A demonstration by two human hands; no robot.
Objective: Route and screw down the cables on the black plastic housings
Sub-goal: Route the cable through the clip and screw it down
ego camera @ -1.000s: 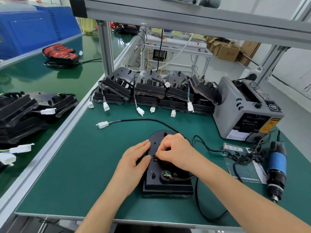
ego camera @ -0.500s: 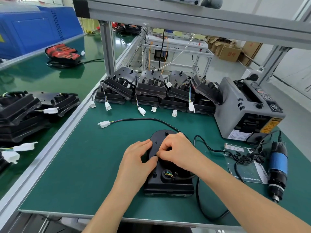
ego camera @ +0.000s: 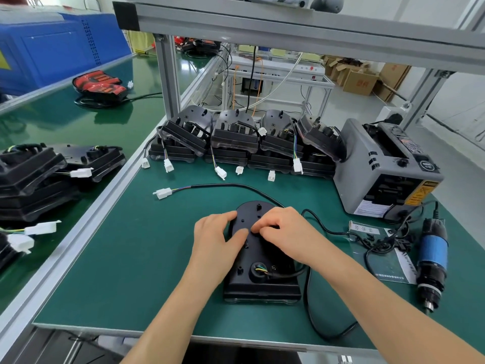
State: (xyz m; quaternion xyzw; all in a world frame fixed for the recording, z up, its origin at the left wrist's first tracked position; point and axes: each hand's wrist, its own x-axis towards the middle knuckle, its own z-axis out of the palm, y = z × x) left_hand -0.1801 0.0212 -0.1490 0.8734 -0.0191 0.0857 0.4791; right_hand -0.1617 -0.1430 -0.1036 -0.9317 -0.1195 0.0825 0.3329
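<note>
Black plastic housing (ego camera: 262, 274) lies flat on the green counter (ego camera: 131, 258) near its front edge, long axis running away from the person, rounded end pointing far. The left hand (ego camera: 215, 243) rests spread on its left side while the right hand (ego camera: 283, 229) pinches something small at mid-housing, too hidden to identify. Judging by the cable (ego camera: 315, 324) looping loose and the electric screwdriver (ego camera: 431, 261) lying unused at right, routing is underway and screwing remains.

Black plastic housing (ego camera: 262, 269) lay flat on the bench, rounded end farthest away.
Its black cable (ego camera: 309, 306) left a round port, looped off the near-right side and ended in a white connector (ego camera: 163, 193).
</note>
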